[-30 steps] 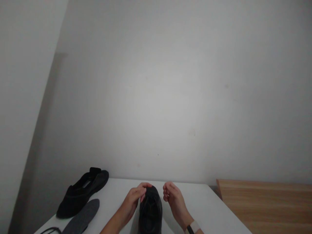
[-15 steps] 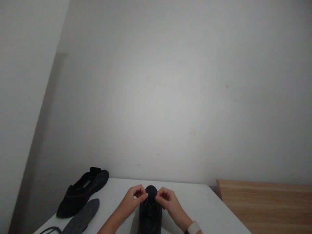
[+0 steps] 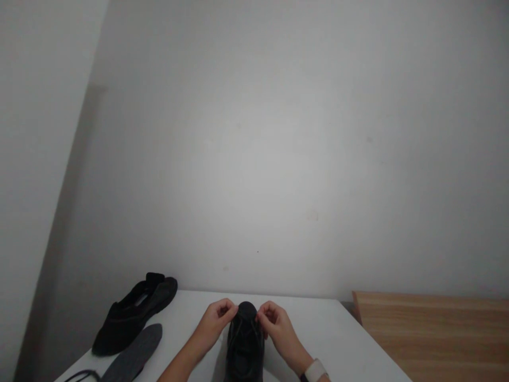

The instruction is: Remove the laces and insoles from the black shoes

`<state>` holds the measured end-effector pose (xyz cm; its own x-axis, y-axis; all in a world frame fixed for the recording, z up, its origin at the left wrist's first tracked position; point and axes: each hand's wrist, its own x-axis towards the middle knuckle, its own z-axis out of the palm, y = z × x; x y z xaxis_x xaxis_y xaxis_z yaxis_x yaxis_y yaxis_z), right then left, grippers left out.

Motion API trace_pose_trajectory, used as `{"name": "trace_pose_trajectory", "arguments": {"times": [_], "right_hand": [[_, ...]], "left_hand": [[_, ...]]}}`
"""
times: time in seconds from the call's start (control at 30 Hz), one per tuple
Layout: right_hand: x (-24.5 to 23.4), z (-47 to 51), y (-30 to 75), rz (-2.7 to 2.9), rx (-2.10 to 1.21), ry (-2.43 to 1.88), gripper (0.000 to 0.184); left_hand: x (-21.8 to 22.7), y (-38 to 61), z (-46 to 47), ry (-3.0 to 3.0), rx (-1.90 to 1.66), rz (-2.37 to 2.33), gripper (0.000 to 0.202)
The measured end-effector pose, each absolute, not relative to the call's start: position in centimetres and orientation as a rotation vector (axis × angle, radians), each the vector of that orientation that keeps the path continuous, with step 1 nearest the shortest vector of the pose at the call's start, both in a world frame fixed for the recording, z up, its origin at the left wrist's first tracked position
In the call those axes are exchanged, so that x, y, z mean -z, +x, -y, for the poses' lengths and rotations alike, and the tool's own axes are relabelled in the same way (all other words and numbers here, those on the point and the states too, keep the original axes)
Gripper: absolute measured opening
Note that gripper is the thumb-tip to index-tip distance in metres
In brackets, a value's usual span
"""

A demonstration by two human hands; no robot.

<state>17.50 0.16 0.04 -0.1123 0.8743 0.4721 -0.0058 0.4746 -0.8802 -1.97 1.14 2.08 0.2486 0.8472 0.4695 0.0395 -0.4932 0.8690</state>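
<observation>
Black shoe (image 3: 245,347) is sitting at 6 o'clock on the white table (image 3: 342,339), with a matte dark upper and its rounded toe pointing to 12 (lace detail too dim). Left hand (image 3: 214,318) is coming in from 7 o'clock and right hand (image 3: 275,321) from 5, each pinching its fingertips together on the upper beside the toe. At 9 o'clock a second black shoe (image 3: 135,313) is lying beside a flat grey insole (image 3: 133,353).
</observation>
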Motion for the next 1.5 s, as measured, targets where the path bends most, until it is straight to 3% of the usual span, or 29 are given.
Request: {"name": "trace_pose_trajectory", "arguments": {"times": [0.97, 1.27, 1.5], "right_hand": [[-2.5, 2.3, 18.1, 1.175, -1.515, -0.456, 0.032], [-2.7, 2.2, 19.2, 1.252, -1.457, -0.412, 0.033], [-1.3, 0.9, 18.5, 1.494, -1.313, -0.699, 0.038]], "left_hand": [[-2.3, -2.1, -0.2, 1.395, -1.157, -0.598, 0.035], [-1.5, -2.2, -1.5, 1.544, -1.21, -0.686, 0.04], [-0.7, -2.3, -2.3, 1.63, -1.202, -0.789, 0.045]]}}
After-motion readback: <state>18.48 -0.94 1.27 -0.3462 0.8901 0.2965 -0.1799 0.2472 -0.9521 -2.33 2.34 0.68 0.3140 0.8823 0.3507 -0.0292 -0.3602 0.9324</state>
